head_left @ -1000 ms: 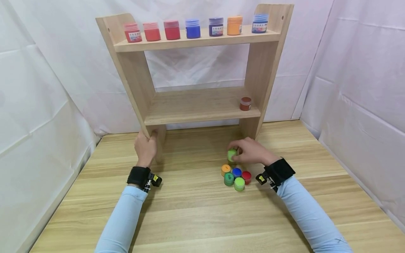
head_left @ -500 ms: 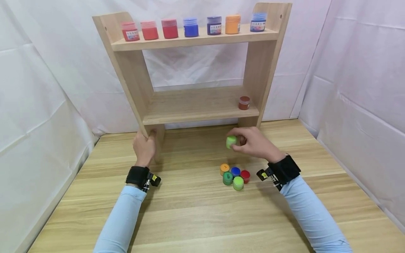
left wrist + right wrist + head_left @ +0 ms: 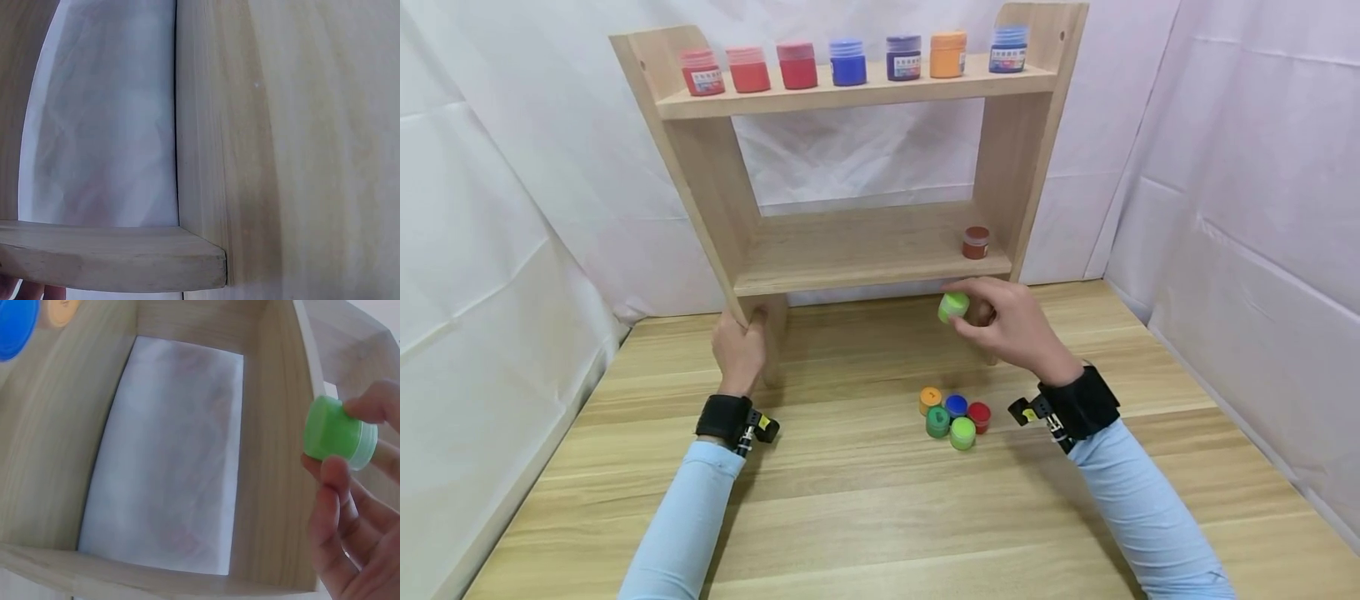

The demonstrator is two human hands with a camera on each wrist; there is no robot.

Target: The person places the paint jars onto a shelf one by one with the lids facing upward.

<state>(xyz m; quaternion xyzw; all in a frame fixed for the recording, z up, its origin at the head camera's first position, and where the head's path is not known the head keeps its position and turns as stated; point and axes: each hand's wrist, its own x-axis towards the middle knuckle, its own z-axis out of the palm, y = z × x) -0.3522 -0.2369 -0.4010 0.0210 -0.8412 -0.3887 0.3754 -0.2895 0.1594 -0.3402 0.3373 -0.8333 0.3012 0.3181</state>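
Observation:
Thumb and fingertips of my right hand (image 3: 1011,327) pinch a light green paint jar (image 3: 953,307), held off the table just below the front edge of the middle board. In the right wrist view, the green jar (image 3: 331,432) lies on its side between the fingers, near the board. My left hand (image 3: 739,350) grips the lower left side panel of the wooden shelf (image 3: 872,250). Only a few of its fingertips (image 3: 31,291) show past the panel (image 3: 112,259) in the left wrist view; the rest of that hand is hidden.
On the top board stand several red, blue and orange paint jars (image 3: 847,64). A brown jar (image 3: 975,242) sits at the right end of the middle board. Orange, blue, red, green and light green jars (image 3: 963,433) cluster on the table (image 3: 850,517). White cloth (image 3: 1247,208) hangs around.
My right hand has lifted the light green jar up from near the table towards the middle board, tilting it. The left hand keeps its grip on the shelf. The head view has shifted slightly.

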